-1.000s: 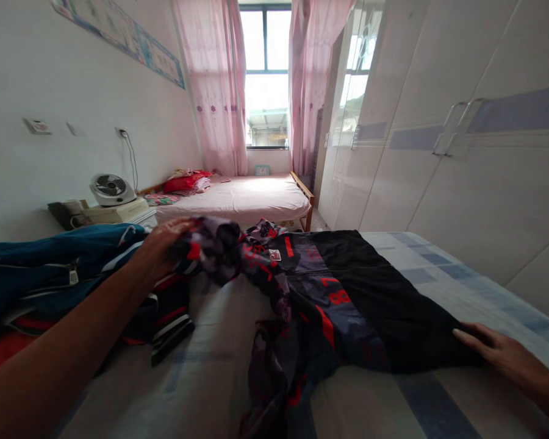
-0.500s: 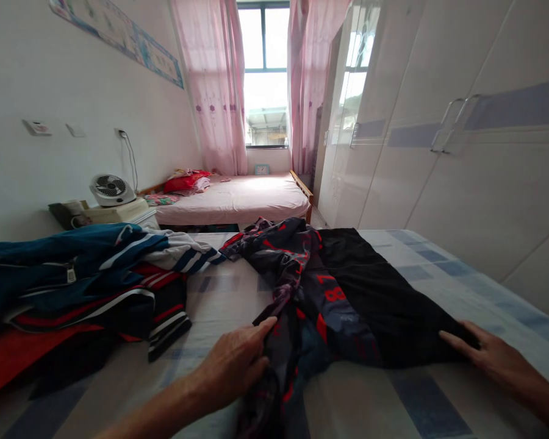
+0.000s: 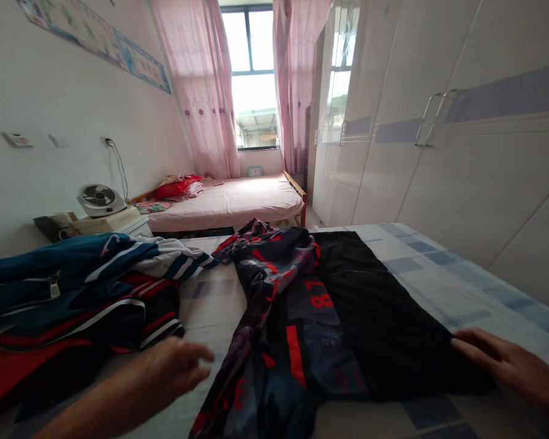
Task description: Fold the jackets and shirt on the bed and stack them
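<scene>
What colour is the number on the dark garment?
Red: the number shows best in the head view.

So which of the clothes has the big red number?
The black garment at the right hand, with a red 87; no number shows on the heaped clothes at left.

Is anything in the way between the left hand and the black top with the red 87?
Nothing visible: only a strip of bedsheet shows between the left hand and the nearest sleeve of the top.

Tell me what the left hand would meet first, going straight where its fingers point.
The left hand would probably meet the sleeve of the dark garment first, though the hand's height above the near bed is unclear.
</scene>
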`<state>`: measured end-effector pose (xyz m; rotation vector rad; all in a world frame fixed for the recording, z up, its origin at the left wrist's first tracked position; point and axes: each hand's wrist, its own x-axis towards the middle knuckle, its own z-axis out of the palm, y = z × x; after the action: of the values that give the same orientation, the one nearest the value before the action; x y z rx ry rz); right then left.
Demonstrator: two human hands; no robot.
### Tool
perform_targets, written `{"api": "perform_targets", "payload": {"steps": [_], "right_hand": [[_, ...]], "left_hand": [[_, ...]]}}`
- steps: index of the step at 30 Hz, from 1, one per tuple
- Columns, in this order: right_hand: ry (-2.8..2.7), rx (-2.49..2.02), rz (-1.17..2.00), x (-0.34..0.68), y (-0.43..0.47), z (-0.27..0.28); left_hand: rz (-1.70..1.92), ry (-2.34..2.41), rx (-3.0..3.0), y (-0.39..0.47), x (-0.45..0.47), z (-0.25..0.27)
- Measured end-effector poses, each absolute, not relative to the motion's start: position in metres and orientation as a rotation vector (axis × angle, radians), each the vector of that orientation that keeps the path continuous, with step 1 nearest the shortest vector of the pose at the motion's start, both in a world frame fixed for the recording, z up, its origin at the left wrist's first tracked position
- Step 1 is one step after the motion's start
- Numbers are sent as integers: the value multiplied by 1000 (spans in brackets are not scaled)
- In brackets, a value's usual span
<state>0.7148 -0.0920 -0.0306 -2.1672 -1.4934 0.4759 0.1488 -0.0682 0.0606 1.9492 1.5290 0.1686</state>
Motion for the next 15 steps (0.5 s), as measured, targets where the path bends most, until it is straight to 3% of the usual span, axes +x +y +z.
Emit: {"api": "perform_targets", "payload": {"steps": [6,11,15], "right_hand": [[-1428,-2208,453,694,-79,-31],[-1442,-2274,359,675,-72,-31],[-1481,-2285,220,669,-71,-35]], "left_hand": [[401,1531,2732,28,280,73],[498,1556,2560,87,360,36],[658,1554,2305,117,356,33]]}}
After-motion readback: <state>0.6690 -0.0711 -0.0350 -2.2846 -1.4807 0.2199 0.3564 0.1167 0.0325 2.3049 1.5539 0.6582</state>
